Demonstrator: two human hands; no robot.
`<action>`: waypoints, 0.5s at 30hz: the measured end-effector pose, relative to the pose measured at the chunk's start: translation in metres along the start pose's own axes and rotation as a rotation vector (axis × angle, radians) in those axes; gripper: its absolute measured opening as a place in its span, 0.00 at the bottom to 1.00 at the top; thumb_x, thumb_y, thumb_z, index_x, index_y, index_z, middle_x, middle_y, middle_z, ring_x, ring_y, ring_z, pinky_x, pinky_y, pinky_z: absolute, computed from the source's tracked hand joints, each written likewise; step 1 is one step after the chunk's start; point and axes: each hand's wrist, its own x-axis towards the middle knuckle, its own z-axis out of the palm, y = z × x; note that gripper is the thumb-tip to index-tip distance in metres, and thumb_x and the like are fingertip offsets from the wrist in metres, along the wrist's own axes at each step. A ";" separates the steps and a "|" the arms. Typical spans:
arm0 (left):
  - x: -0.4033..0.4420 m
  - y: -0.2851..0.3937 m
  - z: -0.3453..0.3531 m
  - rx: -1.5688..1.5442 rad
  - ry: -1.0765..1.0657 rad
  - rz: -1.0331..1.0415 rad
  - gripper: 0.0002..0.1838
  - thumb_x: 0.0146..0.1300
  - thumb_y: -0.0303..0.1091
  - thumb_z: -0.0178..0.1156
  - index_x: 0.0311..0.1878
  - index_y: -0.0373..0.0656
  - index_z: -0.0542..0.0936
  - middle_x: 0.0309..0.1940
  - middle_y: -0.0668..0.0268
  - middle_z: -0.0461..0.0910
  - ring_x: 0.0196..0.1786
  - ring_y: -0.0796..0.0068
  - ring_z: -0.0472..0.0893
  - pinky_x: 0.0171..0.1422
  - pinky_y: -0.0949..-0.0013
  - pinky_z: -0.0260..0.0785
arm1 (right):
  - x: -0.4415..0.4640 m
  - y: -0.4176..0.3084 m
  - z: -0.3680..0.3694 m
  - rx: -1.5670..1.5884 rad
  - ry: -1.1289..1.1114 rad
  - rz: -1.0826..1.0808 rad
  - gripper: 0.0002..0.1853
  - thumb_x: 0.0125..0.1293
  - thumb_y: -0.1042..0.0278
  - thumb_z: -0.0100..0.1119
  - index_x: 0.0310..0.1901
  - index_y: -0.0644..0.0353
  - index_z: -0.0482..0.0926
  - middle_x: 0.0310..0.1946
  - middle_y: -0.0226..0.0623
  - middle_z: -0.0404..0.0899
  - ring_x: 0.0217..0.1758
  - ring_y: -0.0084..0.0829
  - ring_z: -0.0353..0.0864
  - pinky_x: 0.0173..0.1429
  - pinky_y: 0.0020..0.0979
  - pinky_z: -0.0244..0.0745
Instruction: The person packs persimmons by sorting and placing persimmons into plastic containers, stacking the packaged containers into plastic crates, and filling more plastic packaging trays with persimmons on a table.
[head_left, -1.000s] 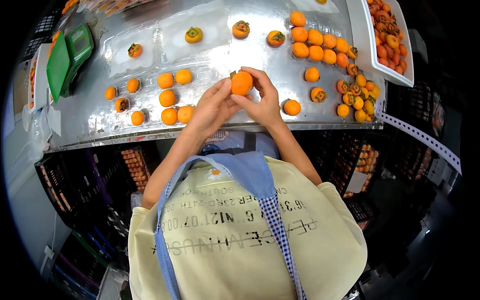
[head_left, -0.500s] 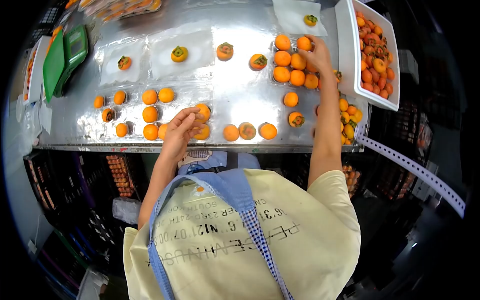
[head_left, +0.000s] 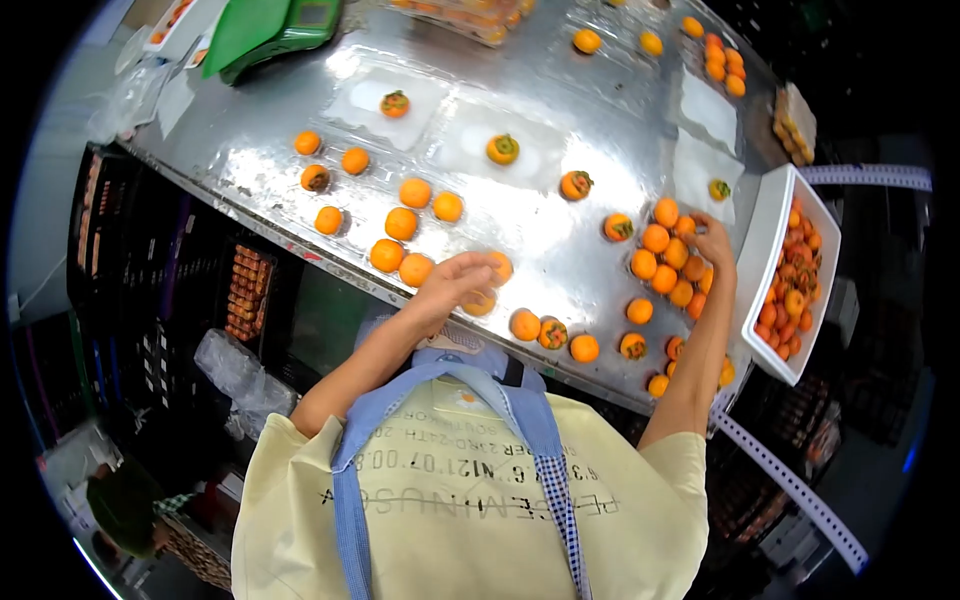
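Note:
My right hand (head_left: 712, 245) has its fingers curled on an orange persimmon (head_left: 685, 226) at the far end of a close-packed block of persimmons (head_left: 664, 279). Most fruit in this block shows its smooth orange underside. My left hand (head_left: 455, 288) is held over the near edge of the metal table, fingers loosely apart and empty. Beside its fingertips lies one persimmon (head_left: 502, 266), and another persimmon (head_left: 478, 302) is partly covered by the fingers. Left of that hand, several persimmons (head_left: 401, 223) form a small group.
A white foam box (head_left: 770, 205) full of persimmons stands at the table's right. Single persimmons rest on white pads (head_left: 470, 140). A green scale (head_left: 275, 35) and stacked clear packs (head_left: 470, 15) are at the back. Dark crates (head_left: 150, 230) stand below on the left.
The view has turned, so the table now slants down to the right and more of its far side shows. Both hands stay at about the same fruit.

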 end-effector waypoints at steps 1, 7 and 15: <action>0.000 0.001 -0.001 0.012 0.001 -0.002 0.16 0.64 0.38 0.56 0.53 0.43 0.75 0.43 0.67 0.79 0.40 0.80 0.77 0.44 0.76 0.69 | -0.002 -0.003 -0.001 -0.047 0.015 0.013 0.31 0.43 0.66 0.69 0.53 0.64 0.75 0.47 0.45 0.79 0.50 0.36 0.78 0.54 0.31 0.71; 0.000 0.015 -0.019 0.017 0.013 0.138 0.16 0.64 0.38 0.57 0.52 0.42 0.74 0.42 0.67 0.78 0.42 0.81 0.76 0.44 0.76 0.71 | -0.005 -0.070 -0.010 0.216 0.224 -0.148 0.29 0.56 0.64 0.64 0.59 0.63 0.69 0.55 0.45 0.72 0.53 0.36 0.74 0.57 0.31 0.70; 0.029 0.090 -0.058 0.126 0.110 0.517 0.25 0.59 0.44 0.62 0.55 0.40 0.69 0.48 0.60 0.75 0.43 0.74 0.76 0.44 0.71 0.71 | 0.049 -0.233 0.005 0.631 -0.008 -0.220 0.31 0.67 0.49 0.50 0.66 0.58 0.60 0.64 0.46 0.61 0.64 0.40 0.66 0.63 0.37 0.65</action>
